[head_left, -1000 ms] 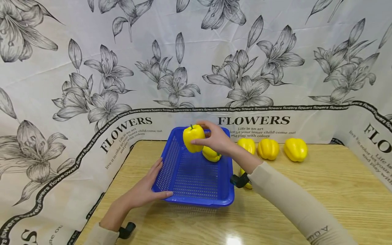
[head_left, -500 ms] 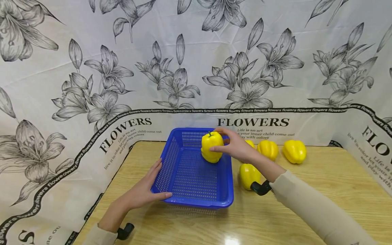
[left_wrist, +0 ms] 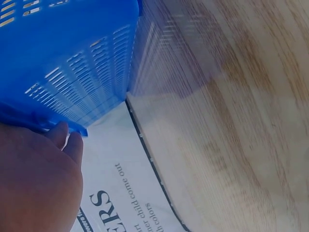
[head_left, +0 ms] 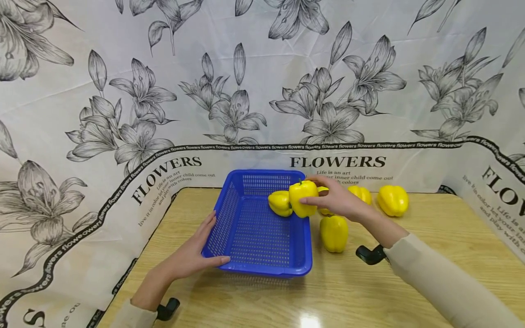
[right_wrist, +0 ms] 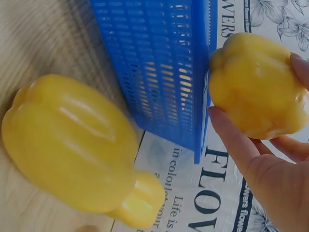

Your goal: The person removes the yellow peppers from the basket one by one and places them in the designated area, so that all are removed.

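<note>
A blue perforated basket (head_left: 262,270) stands on the wooden table. My left hand (head_left: 190,255) holds its near left corner, thumb over the rim and fingers along the side; the left wrist view shows fingertips at the rim's edge. My right hand (head_left: 342,200) pinches a yellow bell pepper (head_left: 302,199) between thumb and fingers, stem up, above the basket's right rim. Inside the basket another yellow bell pepper (head_left: 280,203) lies on its side, partly covered by the held one. In the right wrist view the held pepper (right_wrist: 258,87) appears raised beside the basket wall.
Right of the basket sits a yellow bell pepper (head_left: 334,233). Behind it, one more pepper (head_left: 324,211) is mostly hidden by my right hand. Farther right are a partly hidden pepper (head_left: 361,193) and a fully visible pepper (head_left: 393,200). A flower-printed cloth (head_left: 254,114) hangs behind the table.
My right hand has carried the held bell pepper rightward, from over the basket's inside to its right rim. My left hand and the basket have stayed in place.
</note>
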Available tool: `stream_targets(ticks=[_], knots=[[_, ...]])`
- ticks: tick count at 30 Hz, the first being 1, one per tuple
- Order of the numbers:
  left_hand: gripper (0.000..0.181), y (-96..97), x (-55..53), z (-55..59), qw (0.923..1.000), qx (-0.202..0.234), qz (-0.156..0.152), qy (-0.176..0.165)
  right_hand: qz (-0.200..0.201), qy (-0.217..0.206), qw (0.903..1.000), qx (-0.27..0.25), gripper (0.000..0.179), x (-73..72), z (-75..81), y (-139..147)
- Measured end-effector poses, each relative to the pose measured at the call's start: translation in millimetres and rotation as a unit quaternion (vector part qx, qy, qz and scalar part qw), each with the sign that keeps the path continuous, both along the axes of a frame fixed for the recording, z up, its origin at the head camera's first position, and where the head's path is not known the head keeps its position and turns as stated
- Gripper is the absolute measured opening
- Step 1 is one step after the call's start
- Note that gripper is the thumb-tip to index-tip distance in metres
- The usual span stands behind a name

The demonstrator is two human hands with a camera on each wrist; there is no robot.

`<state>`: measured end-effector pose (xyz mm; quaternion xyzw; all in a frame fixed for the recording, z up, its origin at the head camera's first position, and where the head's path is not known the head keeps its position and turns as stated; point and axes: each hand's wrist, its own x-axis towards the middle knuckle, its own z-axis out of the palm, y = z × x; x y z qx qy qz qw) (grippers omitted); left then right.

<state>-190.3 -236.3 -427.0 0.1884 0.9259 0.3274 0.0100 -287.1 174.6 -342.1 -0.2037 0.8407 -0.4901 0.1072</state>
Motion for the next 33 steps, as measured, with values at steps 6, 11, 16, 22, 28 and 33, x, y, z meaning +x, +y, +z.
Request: stream_targets(ticks=[6, 11, 16, 22, 28, 33], knots=[[0.118, 0.9, 0.1, 0.8, 1.0000, 0.000, 0.001, -0.007, -0.009, -0.010, 0.9998, -0.015, 0.080, 1.2, -2.3, 17.5], [0.118, 1.2, 1.0, 1.3, 0.9999, 0.001, 0.002, -0.016, -0.023, -0.004, 0.9997, -0.012, 0.081, 1.8, -5.8, 31.2], [0.117, 0.4, 0.9, 1.7, 0.9998, 0.005, 0.002, -0.020, -0.034, -0.012, 0.9993, -0.009, 0.082, -0.6, -9.4, 43.0], [0.117, -1.4, -0.5, 0.0, 0.9998, 0.004, 0.001, -0.017, -0.044, -0.011, 0.9990, 0.002, 0.082, -3.4, -13.8, 56.1], [0.117, -1.6, -0.2, -0.7, 0.9998, 0.004, 0.000, -0.020, -0.057, -0.010, 0.9979, 0.031, 0.084, -4.1, -15.8, 71.5], [0.117, -1.6, -0.2, -0.4, 0.9998, 0.009, 0.000, -0.018, -0.054, -0.006, 0.9972, 0.051, 0.084, -7.0, -19.8, 86.7]])
